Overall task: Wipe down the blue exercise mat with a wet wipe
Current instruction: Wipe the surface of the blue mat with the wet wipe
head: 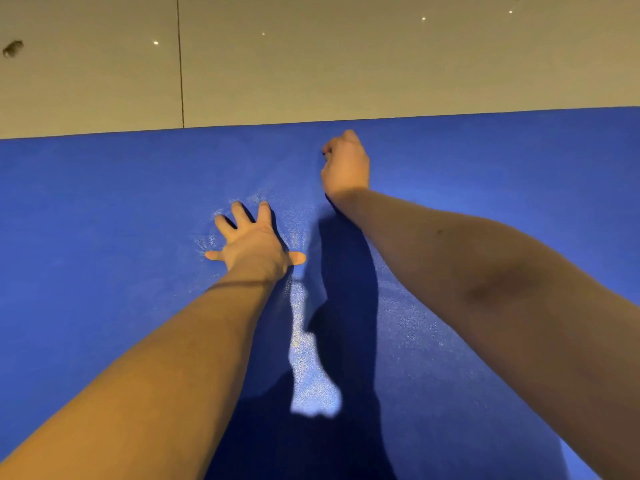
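The blue exercise mat (pixel 104 209) fills the lower two thirds of the view, lying flat on the floor. My left hand (pixel 254 242) presses flat on the mat near its middle, fingers spread, and the mat dimples around it. My right hand (pixel 346 164) is curled into a fist farther out, close to the mat's far edge, knuckles down on the surface. The wet wipe is hidden; I cannot see it under or inside the right fist. Both forearms stretch forward over the mat and cast dark shadows between them.
Beyond the mat's far edge (pixel 311 123) lies a glossy beige tiled floor (pixel 346 57) with a dark grout line (pixel 180 64) and a small dark mark (pixel 13 48) at far left. Ceiling lights reflect as small bright dots.
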Demonstrator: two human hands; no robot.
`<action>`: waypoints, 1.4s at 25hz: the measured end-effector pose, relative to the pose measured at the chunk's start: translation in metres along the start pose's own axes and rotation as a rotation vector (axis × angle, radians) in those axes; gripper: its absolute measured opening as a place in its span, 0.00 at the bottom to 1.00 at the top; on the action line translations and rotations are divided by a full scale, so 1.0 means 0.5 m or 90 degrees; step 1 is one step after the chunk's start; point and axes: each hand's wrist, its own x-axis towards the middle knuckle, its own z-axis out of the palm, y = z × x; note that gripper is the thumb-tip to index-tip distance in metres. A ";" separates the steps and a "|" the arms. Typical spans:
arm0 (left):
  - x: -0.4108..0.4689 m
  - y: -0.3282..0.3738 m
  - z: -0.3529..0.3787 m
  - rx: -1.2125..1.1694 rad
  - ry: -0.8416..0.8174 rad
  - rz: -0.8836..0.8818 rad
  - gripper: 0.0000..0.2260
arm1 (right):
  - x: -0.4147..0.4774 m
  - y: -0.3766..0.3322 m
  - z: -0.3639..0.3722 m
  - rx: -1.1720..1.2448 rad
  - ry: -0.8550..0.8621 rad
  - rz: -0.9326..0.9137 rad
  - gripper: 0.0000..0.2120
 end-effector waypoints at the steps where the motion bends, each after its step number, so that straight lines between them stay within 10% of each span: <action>1: 0.000 0.001 0.000 -0.001 0.002 0.000 0.53 | -0.013 -0.025 0.019 0.017 -0.021 -0.037 0.13; 7: 0.001 -0.003 0.002 0.003 0.009 0.005 0.52 | -0.013 -0.052 0.033 0.012 -0.086 -0.212 0.09; 17: 0.005 0.001 0.004 0.001 0.007 0.004 0.53 | 0.110 0.098 -0.059 -0.027 0.088 0.078 0.13; 28: 0.002 -0.002 0.009 0.003 0.028 0.009 0.53 | 0.060 -0.096 0.045 -0.035 -0.063 -0.158 0.12; 35: 0.006 -0.003 0.010 0.001 0.028 0.008 0.53 | 0.126 0.099 -0.067 -0.092 0.042 0.003 0.14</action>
